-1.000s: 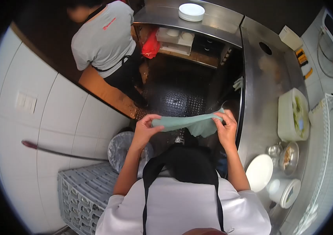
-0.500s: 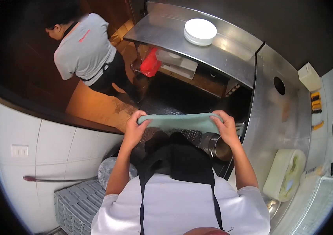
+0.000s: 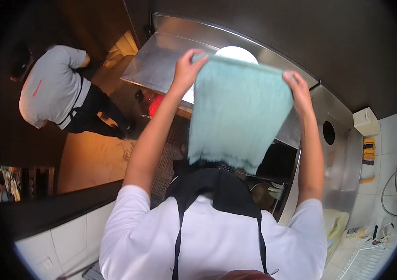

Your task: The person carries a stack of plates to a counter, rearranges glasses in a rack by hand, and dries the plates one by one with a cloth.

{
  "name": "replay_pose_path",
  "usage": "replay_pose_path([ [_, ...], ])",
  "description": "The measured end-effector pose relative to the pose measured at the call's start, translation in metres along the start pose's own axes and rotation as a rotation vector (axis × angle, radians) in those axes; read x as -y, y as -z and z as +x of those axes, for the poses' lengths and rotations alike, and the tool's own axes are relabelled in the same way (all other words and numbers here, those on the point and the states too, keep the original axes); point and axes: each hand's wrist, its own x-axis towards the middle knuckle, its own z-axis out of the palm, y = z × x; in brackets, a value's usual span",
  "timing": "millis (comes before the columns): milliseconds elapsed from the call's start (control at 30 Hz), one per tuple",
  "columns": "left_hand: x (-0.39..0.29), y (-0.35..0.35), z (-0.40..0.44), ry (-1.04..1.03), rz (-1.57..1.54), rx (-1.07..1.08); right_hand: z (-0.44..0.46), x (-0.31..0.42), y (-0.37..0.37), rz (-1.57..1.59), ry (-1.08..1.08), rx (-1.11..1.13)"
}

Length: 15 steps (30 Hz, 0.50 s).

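Note:
A pale green cloth [image 3: 240,112] hangs spread between my two hands, its lower edge blurred by motion. My left hand [image 3: 190,70] pinches its upper left corner. At the upper right corner, my right hand [image 3: 299,91] grips it between thumb and fingers. Behind the cloth's top edge, a stack of white plates [image 3: 236,53] is partly covered from view. The plates stand on a stainless steel counter [image 3: 154,58], above which the cloth is raised.
Another person in a grey shirt [image 3: 51,88] bends over at the left. A steel worktop with a round hole [image 3: 329,133] runs along the right. Yellow-handled items [image 3: 369,149] hang on the tiled wall below a white box [image 3: 365,122]. A red thing [image 3: 155,105] is under the counter.
Both hands have risen and moved forward, and the cloth now hangs open instead of being stretched in a narrow band. The other person has shifted left and bent lower.

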Motion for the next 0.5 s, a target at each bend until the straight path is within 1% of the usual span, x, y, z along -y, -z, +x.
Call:
replay_pose_path([
  [33,0.025,-0.023,0.030,0.002,0.151,-0.054,0.034,-0.028,0.001,-0.122,0.094,-0.097],
  [67,0.032,-0.026,0.059,-0.007,0.311,-0.108,0.052,-0.027,-0.007,-0.317,0.122,-0.162],
  [133,0.058,-0.025,0.082,0.044,0.270,-0.119,0.085,-0.038,-0.025,-0.710,0.179,-0.277],
  [167,0.070,-0.023,0.087,0.076,0.252,-0.124,0.089,-0.052,-0.041,-0.556,0.237,-0.226],
  [200,0.080,-0.017,0.078,0.091,0.261,-0.111,0.080,-0.050,-0.064,-0.559,0.282,-0.182],
  [233,0.089,-0.008,0.061,0.106,0.272,-0.097,0.074,-0.066,-0.085,-0.652,0.351,-0.128],
  [267,0.128,-0.017,0.023,0.139,0.262,-0.084,0.060,-0.104,-0.098,-0.704,0.324,-0.014],
  [300,0.149,-0.008,0.002,0.159,0.260,-0.071,0.063,-0.111,-0.121,-0.712,0.305,0.040],
  [333,0.133,-0.001,-0.025,0.324,0.191,-0.048,0.067,-0.123,-0.139,-0.719,0.288,0.095],
  [367,0.149,0.010,-0.052,0.435,0.135,-0.007,0.079,-0.138,-0.153,-0.784,0.272,0.079],
  [400,0.173,0.022,-0.088,0.424,0.087,-0.013,0.092,-0.155,-0.167,-0.847,0.256,0.067],
  [433,0.167,0.033,-0.115,0.510,0.001,-0.043,0.105,-0.170,-0.179,-0.908,0.240,0.059],
  [467,0.157,0.044,-0.141,0.597,-0.085,-0.076,0.119,-0.181,-0.189,-0.901,0.282,0.021],
  [500,0.155,0.039,-0.185,0.668,-0.070,-0.127,0.115,-0.200,-0.192,-0.893,0.332,0.035],
])
